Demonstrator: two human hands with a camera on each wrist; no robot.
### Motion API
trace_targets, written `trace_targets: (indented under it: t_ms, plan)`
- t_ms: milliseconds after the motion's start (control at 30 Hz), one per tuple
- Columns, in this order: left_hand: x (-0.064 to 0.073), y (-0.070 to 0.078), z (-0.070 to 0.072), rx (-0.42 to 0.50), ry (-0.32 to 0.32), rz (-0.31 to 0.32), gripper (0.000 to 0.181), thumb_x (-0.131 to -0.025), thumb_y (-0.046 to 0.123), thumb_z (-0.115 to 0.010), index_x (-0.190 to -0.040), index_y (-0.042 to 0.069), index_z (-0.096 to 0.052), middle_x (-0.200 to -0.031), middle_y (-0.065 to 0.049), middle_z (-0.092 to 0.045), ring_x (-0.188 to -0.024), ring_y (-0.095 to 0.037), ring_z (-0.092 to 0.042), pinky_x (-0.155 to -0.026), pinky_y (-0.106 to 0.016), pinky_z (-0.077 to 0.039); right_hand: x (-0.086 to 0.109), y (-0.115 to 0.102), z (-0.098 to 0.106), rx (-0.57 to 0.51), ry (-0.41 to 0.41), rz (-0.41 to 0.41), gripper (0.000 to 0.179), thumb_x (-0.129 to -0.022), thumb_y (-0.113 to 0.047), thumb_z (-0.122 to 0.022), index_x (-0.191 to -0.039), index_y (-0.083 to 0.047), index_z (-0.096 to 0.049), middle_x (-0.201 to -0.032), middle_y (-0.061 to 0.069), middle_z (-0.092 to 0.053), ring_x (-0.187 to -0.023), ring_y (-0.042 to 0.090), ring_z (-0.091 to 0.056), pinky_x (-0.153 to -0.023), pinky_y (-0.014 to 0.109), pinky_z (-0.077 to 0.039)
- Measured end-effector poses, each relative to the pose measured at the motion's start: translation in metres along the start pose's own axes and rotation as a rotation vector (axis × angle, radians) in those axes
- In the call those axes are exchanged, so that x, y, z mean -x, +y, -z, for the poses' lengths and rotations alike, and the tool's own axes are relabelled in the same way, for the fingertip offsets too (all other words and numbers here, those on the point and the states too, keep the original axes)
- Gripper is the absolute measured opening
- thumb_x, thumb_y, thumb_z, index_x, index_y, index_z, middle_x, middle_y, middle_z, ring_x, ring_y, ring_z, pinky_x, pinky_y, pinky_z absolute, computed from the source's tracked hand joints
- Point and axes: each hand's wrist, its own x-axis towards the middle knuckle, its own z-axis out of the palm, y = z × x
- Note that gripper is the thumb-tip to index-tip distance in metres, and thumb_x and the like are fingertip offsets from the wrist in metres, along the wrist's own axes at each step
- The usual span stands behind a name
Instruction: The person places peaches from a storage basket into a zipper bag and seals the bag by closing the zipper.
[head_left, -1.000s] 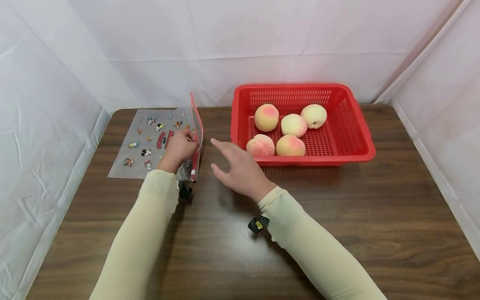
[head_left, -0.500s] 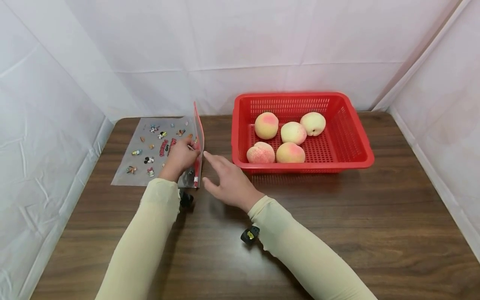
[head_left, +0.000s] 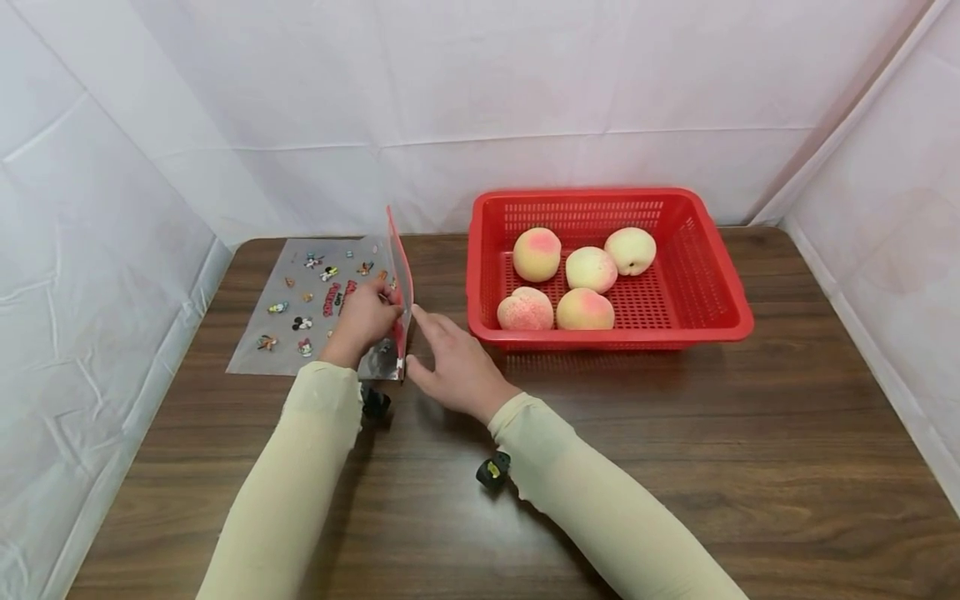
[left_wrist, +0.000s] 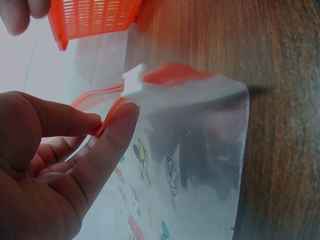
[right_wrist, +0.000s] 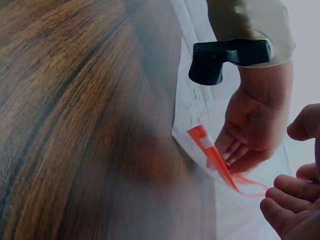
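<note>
A clear zip bag (head_left: 288, 279) with cartoon figures lies flat at the left of the table, its red zip edge (head_left: 398, 254) standing up. My left hand (head_left: 362, 318) pinches one red strip of the bag's mouth between thumb and forefinger. In the left wrist view, the white slider (left_wrist: 133, 81) sits at the near end of the zip, just past the fingertips. My right hand (head_left: 459, 365) is beside the mouth with fingers relaxed, the forefinger tip right at the red edge. In the right wrist view, its fingers (right_wrist: 290, 197) hold nothing, and the strips bow apart.
A red plastic basket (head_left: 697, 333) with slotted sides stands right of the bag at the back. Several peaches (head_left: 585, 310) lie in it, mostly toward its left. White cloth (head_left: 495, 100) hangs round the back and sides of the brown wooden table (head_left: 675, 458).
My right hand has moved left, from a gap away up to the bag's red edge. The left hand keeps its pinch on the strip. The head view has tilted up slightly.
</note>
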Motion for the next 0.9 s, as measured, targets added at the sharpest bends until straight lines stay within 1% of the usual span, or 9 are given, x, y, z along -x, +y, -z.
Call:
trace_targets:
  t_ms: [67, 200, 300, 533, 767, 900]
  plan:
    - [0.000, 0.000, 0.001, 0.002, 0.001, -0.005, 0.011, -0.094, 0.015, -0.055, -0.098, 0.005, -0.054, -0.082, -0.008, -0.054, -0.064, -0.016, -0.052, -0.053, -0.026, -0.043, -0.002, 0.000, -0.002, 0.010, 0.008, -0.005, 0.066, -0.093, -0.029, -0.058, -0.151, -0.009, -0.033, -0.144, 0.011, -0.050, -0.127, 0.024, -0.055, -0.106, 0.039, -0.044]
    - [0.002, 0.001, 0.002, 0.008, -0.001, -0.013, 0.011, -0.093, 0.014, -0.055, -0.098, 0.004, -0.054, -0.081, -0.008, -0.054, -0.063, -0.016, -0.052, -0.053, -0.026, -0.043, -0.005, 0.001, -0.006, 0.010, 0.007, -0.043, 0.065, -0.093, -0.031, -0.056, -0.151, -0.010, -0.033, -0.144, 0.011, -0.049, -0.128, 0.025, -0.054, -0.107, 0.040, -0.043]
    - [0.003, 0.001, 0.002, 0.009, -0.004, -0.011, 0.011, -0.093, 0.013, -0.056, -0.098, 0.004, -0.054, -0.081, -0.008, -0.054, -0.063, -0.015, -0.052, -0.053, -0.026, -0.043, -0.009, 0.001, -0.010, -0.001, -0.011, -0.087, 0.066, -0.093, -0.032, -0.057, -0.151, -0.010, -0.033, -0.145, 0.011, -0.048, -0.129, 0.026, -0.052, -0.108, 0.041, -0.042]
    - [0.003, 0.003, 0.003, 0.006, 0.011, -0.008, 0.010, -0.092, 0.013, -0.056, -0.097, 0.004, -0.055, -0.084, -0.008, -0.054, -0.066, -0.016, -0.052, -0.055, -0.025, -0.043, -0.016, 0.002, -0.016, -0.010, -0.051, -0.160, 0.068, -0.094, -0.034, -0.057, -0.152, -0.010, -0.032, -0.148, 0.011, -0.046, -0.133, 0.028, -0.049, -0.110, 0.043, -0.040]
    - [0.003, 0.003, 0.004, 0.016, 0.011, -0.008, 0.011, -0.091, 0.012, -0.057, -0.098, 0.004, -0.055, -0.086, -0.008, -0.055, -0.068, -0.016, -0.053, -0.056, -0.025, -0.045, -0.022, 0.008, -0.021, -0.147, -0.057, -0.214, 0.067, -0.094, -0.035, -0.056, -0.151, -0.009, -0.033, -0.151, 0.011, -0.043, -0.139, 0.025, -0.042, -0.113, 0.041, -0.036]
    - [0.003, 0.002, 0.004, 0.021, 0.008, -0.015, 0.011, -0.091, 0.012, -0.058, -0.097, 0.004, -0.055, -0.086, -0.009, -0.055, -0.068, -0.016, -0.053, -0.056, -0.025, -0.045, -0.026, 0.012, -0.026, -0.201, -0.058, -0.242, 0.066, -0.093, -0.036, -0.055, -0.150, -0.010, -0.034, -0.150, 0.010, -0.044, -0.139, 0.023, -0.042, -0.113, 0.040, -0.037]
